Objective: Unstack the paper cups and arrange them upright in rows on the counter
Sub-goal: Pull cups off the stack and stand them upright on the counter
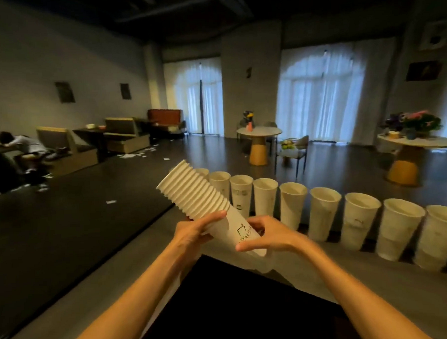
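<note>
**Q.** What is held, and where?

**A.** Centre of the frame: a stack [192, 193] of nested paper cups, held in the air above the near edge of the table [376, 298]. The left hand [192, 234] wraps the stack from below, about midway along it, thumb lying over the top. The right hand [265, 235] curls its fingers round the outermost cup [242, 232] at the lower end, the one bearing a dark printed mark.

**Q.** Why two grips?

**A.** Judged from the task, one hand steadies the bulk while the other can draw a single cup off the end. Gripping only the end cup's wall keeps its neighbours behind.

**Q.** Which way does the stack point?

**A.** Its long axis runs diagonally, from lower right to upper left of the frame. The open rims face upper left, away from the viewer; the closed base of the end cup points lower right, toward the right hand. It is tilted, neither upright nor flat.

**Q.** And the cups already set out?

**A.** A row [321, 211] stands upright, mouths up, along the far edge of the table, from behind the stack to the right edge of the frame. They sit close beside one another; whether they touch cannot be told. A placement against that edge leaves the nearer surface free, presumably for a further row.
</note>
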Motion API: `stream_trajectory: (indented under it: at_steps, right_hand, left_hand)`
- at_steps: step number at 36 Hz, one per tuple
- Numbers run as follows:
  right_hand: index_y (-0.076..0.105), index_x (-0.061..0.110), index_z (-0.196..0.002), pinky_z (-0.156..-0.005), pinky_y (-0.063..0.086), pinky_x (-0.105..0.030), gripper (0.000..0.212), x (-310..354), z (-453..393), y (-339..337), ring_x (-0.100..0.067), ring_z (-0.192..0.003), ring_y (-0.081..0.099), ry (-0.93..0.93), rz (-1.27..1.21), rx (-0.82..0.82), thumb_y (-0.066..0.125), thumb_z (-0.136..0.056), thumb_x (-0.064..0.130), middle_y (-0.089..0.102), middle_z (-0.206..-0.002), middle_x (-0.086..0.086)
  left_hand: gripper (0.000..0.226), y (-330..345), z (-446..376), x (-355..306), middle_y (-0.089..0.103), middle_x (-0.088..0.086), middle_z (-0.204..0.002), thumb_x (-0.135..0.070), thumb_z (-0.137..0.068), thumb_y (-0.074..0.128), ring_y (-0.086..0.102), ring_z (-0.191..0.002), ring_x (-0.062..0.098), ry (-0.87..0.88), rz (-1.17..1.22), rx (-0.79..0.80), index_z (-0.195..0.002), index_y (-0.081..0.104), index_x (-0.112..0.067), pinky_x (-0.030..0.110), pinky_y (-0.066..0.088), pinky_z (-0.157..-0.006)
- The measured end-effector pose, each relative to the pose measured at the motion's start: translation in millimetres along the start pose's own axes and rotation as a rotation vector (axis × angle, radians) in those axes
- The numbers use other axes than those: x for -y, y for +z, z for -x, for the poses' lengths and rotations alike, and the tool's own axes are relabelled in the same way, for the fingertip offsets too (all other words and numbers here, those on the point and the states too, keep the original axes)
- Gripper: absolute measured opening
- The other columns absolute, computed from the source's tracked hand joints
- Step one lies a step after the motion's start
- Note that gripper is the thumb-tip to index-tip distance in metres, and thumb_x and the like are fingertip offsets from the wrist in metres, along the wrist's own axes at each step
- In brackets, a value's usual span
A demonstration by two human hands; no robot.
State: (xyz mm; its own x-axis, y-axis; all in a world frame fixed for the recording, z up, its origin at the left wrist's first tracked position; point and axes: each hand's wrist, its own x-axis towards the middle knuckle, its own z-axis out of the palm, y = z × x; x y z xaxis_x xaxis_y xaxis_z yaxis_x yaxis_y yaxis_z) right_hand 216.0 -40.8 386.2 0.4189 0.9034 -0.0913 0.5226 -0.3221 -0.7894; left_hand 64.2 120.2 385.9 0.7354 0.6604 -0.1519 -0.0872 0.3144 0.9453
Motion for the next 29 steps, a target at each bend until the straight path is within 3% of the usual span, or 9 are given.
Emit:
stream_trajectory:
  at_steps: [3, 8, 11, 16, 20, 24, 29]
  right_hand:
    - [0.064, 0.027, -0.126, -0.095, 0.054, -0.030, 0.063, 22, -42, 22, 0.001, -0.102, 0.066, -0.048, 0.071, 0.031, 0.086, -0.071, 0.046, 0.072, -0.112, 0.014]
    - [0.060, 0.030, -0.129, -0.083, 0.053, -0.023, 0.070, 55, -113, 59, 0.002, -0.095, 0.061, -0.112, 0.186, -0.046, 0.087, -0.067, 0.046, 0.067, -0.110, 0.016]
    - [0.054, 0.033, -0.134, -0.088, 0.056, -0.032, 0.080, 66, -161, 80, -0.006, -0.105, 0.062, -0.135, 0.242, -0.152, 0.087, -0.063, 0.051, 0.067, -0.119, 0.011]
    - [0.047, 0.037, -0.133, -0.099, 0.053, -0.045, 0.076, 65, -226, 104, -0.015, -0.121, 0.059, -0.138, 0.307, -0.341, 0.085, -0.068, 0.047, 0.061, -0.131, 0.008]
    - [0.045, 0.037, -0.132, -0.103, 0.049, -0.048, 0.076, 57, -272, 115, -0.018, -0.128, 0.055, -0.060, 0.194, -0.437, 0.086, -0.069, 0.043, 0.059, -0.135, 0.008]
    - [0.044, 0.028, -0.138, -0.104, 0.045, -0.047, 0.079, 52, -304, 118, -0.023, -0.132, 0.051, 0.001, 0.049, -0.481, 0.087, -0.071, 0.037, 0.057, -0.140, 0.001]
    - [0.046, 0.020, -0.137, -0.105, 0.044, -0.047, 0.080, 50, -347, 130, -0.026, -0.132, 0.051, 0.103, -0.079, -0.493, 0.088, -0.070, 0.034, 0.057, -0.140, -0.004]
  left_hand:
    - [0.112, -38, -16, -16, 0.070, 0.009, -0.124, -0.033, -0.028, 0.101, 0.064, -0.117, 0.029, 0.073, 0.013, -0.069, -0.130, 0.060, -0.011, 0.053, 0.054, -0.100]
    - [0.099, -93, -50, -38, 0.067, 0.002, -0.122, -0.038, -0.037, 0.096, 0.062, -0.114, 0.022, 0.220, -0.030, -0.161, -0.126, 0.054, -0.023, 0.041, 0.054, -0.088]
    - [0.099, -124, -84, -50, 0.070, -0.001, -0.117, -0.048, -0.030, 0.100, 0.065, -0.112, 0.020, 0.250, -0.063, -0.237, -0.119, 0.060, -0.028, 0.045, 0.054, -0.096]
    - [0.092, -153, -135, -76, 0.070, -0.001, -0.116, -0.039, -0.037, 0.095, 0.067, -0.107, 0.017, 0.342, -0.033, -0.303, -0.120, 0.061, -0.023, 0.035, 0.058, -0.080]
    - [0.098, -186, -181, -112, 0.066, 0.000, -0.123, -0.039, -0.035, 0.094, 0.064, -0.113, 0.019, 0.366, 0.105, -0.324, -0.125, 0.057, -0.023, 0.043, 0.058, -0.092]
    - [0.109, -214, -206, -141, 0.057, 0.004, -0.134, -0.036, -0.048, 0.090, 0.060, -0.121, 0.023, 0.382, 0.194, -0.263, -0.143, 0.040, -0.016, 0.048, 0.056, -0.098]
    - [0.100, -248, -236, -154, 0.053, 0.005, -0.136, -0.033, -0.062, 0.086, 0.057, -0.124, 0.027, 0.336, 0.283, -0.229, -0.145, 0.034, -0.017, 0.051, 0.054, -0.100]
